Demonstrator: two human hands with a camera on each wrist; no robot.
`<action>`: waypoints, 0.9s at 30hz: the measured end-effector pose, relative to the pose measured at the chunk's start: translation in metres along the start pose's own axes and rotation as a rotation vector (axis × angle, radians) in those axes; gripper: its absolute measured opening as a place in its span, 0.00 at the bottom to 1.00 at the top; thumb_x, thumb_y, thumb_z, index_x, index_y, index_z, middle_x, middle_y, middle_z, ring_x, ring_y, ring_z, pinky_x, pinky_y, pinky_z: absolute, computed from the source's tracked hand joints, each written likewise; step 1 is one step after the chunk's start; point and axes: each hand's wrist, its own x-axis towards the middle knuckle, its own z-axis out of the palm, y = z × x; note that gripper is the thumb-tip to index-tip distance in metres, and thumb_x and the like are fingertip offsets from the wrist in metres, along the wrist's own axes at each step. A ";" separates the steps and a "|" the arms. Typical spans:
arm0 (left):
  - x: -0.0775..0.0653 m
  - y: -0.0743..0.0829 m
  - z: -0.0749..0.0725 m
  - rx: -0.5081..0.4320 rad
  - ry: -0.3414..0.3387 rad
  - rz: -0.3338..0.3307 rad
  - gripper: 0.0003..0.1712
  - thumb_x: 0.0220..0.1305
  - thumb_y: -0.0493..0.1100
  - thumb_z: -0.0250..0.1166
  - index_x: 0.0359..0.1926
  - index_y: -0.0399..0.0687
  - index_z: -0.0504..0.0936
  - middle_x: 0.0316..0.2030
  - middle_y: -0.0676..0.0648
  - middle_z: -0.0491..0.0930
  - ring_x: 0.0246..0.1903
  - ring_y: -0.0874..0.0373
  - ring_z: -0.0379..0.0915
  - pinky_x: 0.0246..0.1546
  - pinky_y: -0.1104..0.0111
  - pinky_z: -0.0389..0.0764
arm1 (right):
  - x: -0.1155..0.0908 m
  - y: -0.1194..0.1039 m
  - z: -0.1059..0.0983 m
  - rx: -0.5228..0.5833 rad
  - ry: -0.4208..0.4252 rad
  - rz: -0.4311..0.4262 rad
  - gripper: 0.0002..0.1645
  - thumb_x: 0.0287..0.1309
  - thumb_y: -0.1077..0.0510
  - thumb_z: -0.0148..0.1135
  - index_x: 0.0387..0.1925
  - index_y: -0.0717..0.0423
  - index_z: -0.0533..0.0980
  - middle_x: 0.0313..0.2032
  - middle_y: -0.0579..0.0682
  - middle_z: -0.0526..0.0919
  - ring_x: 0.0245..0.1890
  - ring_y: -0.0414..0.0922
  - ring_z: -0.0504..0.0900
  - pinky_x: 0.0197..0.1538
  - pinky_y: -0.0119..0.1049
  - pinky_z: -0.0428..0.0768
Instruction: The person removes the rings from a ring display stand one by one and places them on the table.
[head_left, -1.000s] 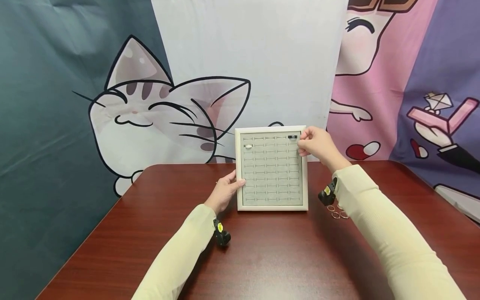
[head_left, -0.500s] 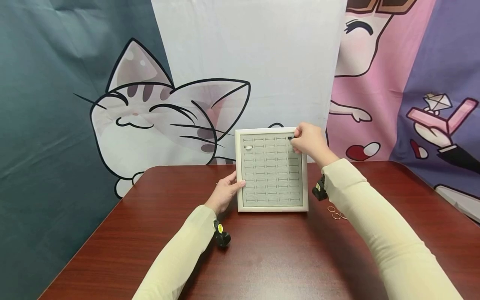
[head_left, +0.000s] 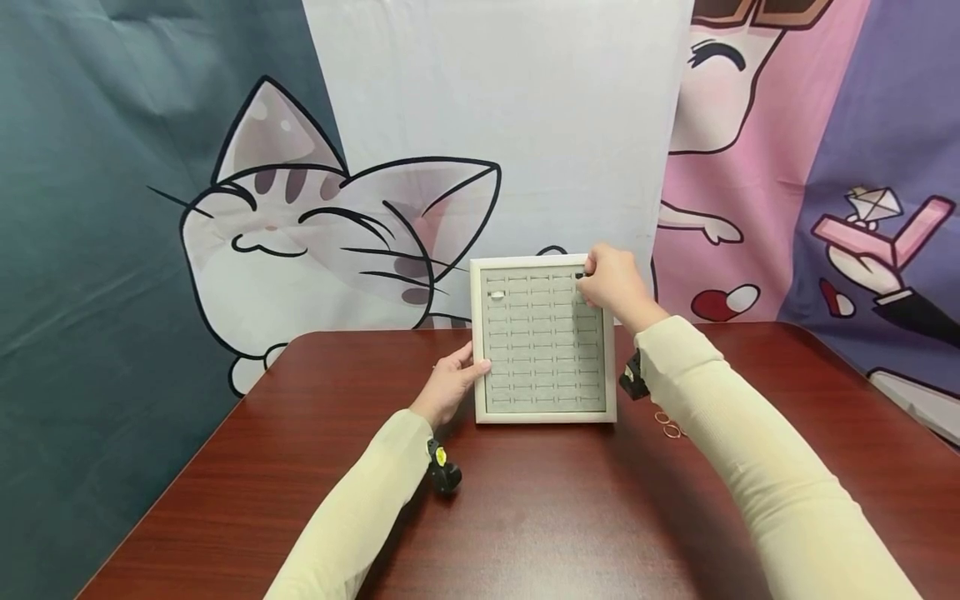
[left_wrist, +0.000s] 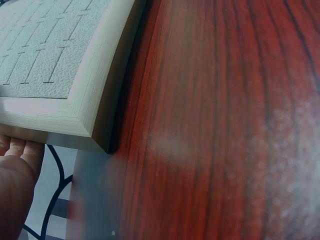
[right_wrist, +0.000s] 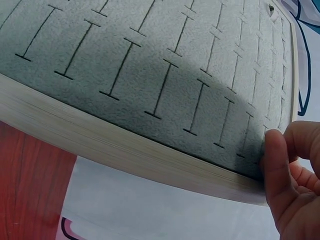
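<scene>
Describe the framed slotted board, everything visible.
The framed slotted board is nearly square: pale wood-look frame, grey fabric-like pad, rows of I-shaped slits. It stands roughly upright on the reddish table. The left hand grips its left edge; the right hand, at the top-right corner, appears to pinch a dark piece. A white piece sits upper left in the pad.

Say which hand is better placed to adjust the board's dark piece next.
Probably the right hand: it is at the dark piece, while the left hand grips the board by its left edge.
</scene>
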 end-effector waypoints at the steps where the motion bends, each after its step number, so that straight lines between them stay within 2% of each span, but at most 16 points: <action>1: 0.000 0.000 0.000 -0.002 0.003 -0.003 0.30 0.64 0.37 0.58 0.67 0.51 0.64 0.54 0.42 0.76 0.43 0.58 0.78 0.51 0.63 0.75 | 0.000 0.000 0.001 -0.004 0.003 -0.002 0.06 0.49 0.66 0.53 0.30 0.60 0.65 0.27 0.57 0.77 0.19 0.43 0.79 0.23 0.32 0.71; 7: -0.003 0.001 0.001 -0.003 -0.001 -0.001 0.30 0.64 0.37 0.57 0.67 0.48 0.63 0.55 0.41 0.75 0.44 0.58 0.77 0.52 0.63 0.75 | -0.002 0.004 0.004 0.009 0.029 -0.016 0.06 0.49 0.66 0.51 0.30 0.59 0.64 0.27 0.57 0.76 0.18 0.43 0.79 0.21 0.32 0.68; 16: 0.000 -0.001 0.000 -0.010 -0.006 0.016 0.30 0.64 0.37 0.58 0.66 0.49 0.64 0.55 0.41 0.76 0.43 0.59 0.78 0.50 0.64 0.76 | -0.003 0.010 0.005 0.065 0.056 -0.054 0.03 0.50 0.66 0.50 0.29 0.59 0.65 0.23 0.53 0.79 0.17 0.41 0.78 0.23 0.32 0.74; 27: 0.000 0.000 0.001 -0.001 0.000 0.004 0.29 0.64 0.37 0.58 0.66 0.50 0.64 0.54 0.42 0.76 0.44 0.57 0.77 0.51 0.64 0.75 | -0.004 0.020 0.008 0.147 0.073 -0.113 0.04 0.52 0.66 0.51 0.32 0.60 0.67 0.23 0.54 0.81 0.18 0.41 0.78 0.25 0.32 0.75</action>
